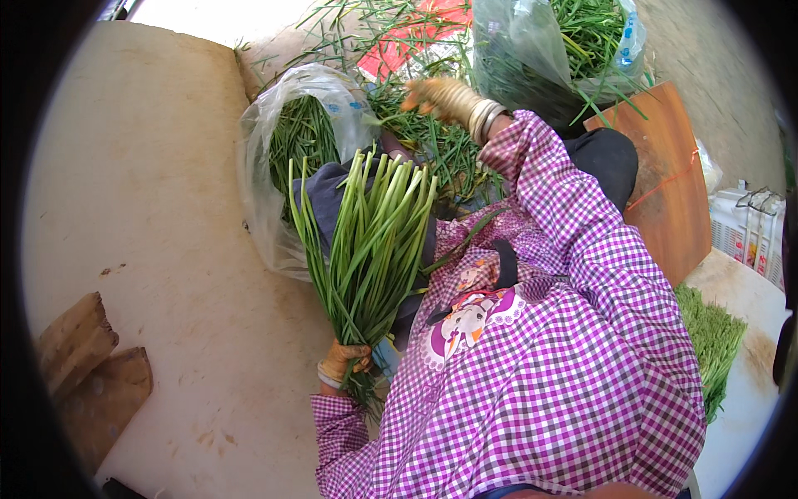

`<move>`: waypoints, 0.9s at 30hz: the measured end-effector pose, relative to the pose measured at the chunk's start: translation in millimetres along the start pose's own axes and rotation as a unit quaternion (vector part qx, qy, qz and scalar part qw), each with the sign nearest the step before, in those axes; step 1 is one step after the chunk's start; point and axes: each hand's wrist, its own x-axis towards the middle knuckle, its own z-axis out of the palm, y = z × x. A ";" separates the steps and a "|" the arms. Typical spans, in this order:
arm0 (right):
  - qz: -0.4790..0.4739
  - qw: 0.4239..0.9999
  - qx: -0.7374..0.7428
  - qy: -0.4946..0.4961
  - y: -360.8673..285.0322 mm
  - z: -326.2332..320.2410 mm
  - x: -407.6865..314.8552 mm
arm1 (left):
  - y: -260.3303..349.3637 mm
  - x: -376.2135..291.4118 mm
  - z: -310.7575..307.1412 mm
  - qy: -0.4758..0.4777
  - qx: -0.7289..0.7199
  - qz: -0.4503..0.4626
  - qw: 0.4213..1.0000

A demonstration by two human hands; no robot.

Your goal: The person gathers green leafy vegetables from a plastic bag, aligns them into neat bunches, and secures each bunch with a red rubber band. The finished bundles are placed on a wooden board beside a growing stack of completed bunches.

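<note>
My left hand (346,360), in a tan glove, grips a thick bunch of garlic chives (368,249) near its lower end. The pale cut ends fan out away from me above my lap. My right hand (442,103), also gloved and blurred, is stretched out over loose green leaves (449,146) on the ground. Its fingers look spread and I see nothing in them. Left of my knee, an open clear plastic bag (262,206) holds more green leaves. A larger plastic bag (523,56) full of leaves stands beyond my right hand.
A brown wooden board (670,187) with an orange string leans at my right. Behind it are a white plastic crate (748,224) and a row of green stalks (711,349) on a pale surface. Brown cardboard pieces (103,399) lie at left; a red sheet (411,40) lies ahead.
</note>
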 end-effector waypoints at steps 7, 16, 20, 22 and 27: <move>-0.117 0.968 0.049 -0.215 -31.2 88.9 -7.5 | 18.9 -19.8 -9.8 0.081 0.041 0.027 0.995; -0.086 0.988 -0.058 -0.112 -20.3 17.9 -25.9 | 7.8 -14.5 -10.7 0.041 -0.030 0.019 0.999; -0.168 0.961 -0.158 -0.152 -14.3 69.2 -39.3 | 9.0 -13.5 -12.8 0.021 -0.023 0.017 0.999; -0.126 0.979 0.008 -0.159 -6.7 91.1 -38.8 | 11.6 -17.8 -10.1 0.053 0.010 0.018 0.998; -0.123 0.988 0.052 -0.077 16.2 68.9 -19.2 | 18.9 -25.3 7.0 0.073 0.044 0.022 0.996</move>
